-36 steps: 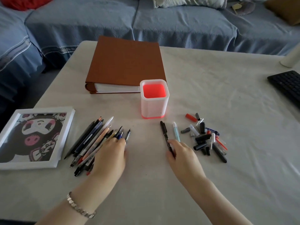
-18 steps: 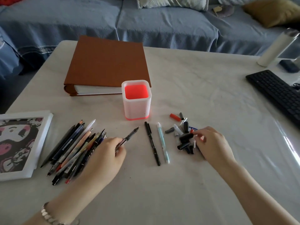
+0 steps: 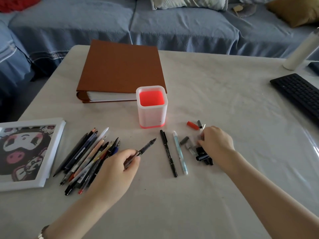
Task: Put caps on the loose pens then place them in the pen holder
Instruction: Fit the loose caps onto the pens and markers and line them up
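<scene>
The left hand (image 3: 119, 171) has its grip clamped on an uncapped black pen (image 3: 145, 148), tip pointing toward the holder (image 3: 151, 107). The right hand (image 3: 216, 144) rests curled over the caps (image 3: 202, 155); whether its grip holds one I cannot tell. The pale, cloth-covered surface (image 3: 215, 94) stands before a blue sofa (image 3: 172, 26). On it lie a brown binder (image 3: 120, 69), a framed picture (image 3: 29, 152), a keyboard (image 3: 298, 94) and the square, translucent holder (red inside). Loose pens (image 3: 88, 159) fan out at left; two capped pens (image 3: 174, 153) lie between the hands. Since half a second ago, the right hand has settled deeper into the caps.
</scene>
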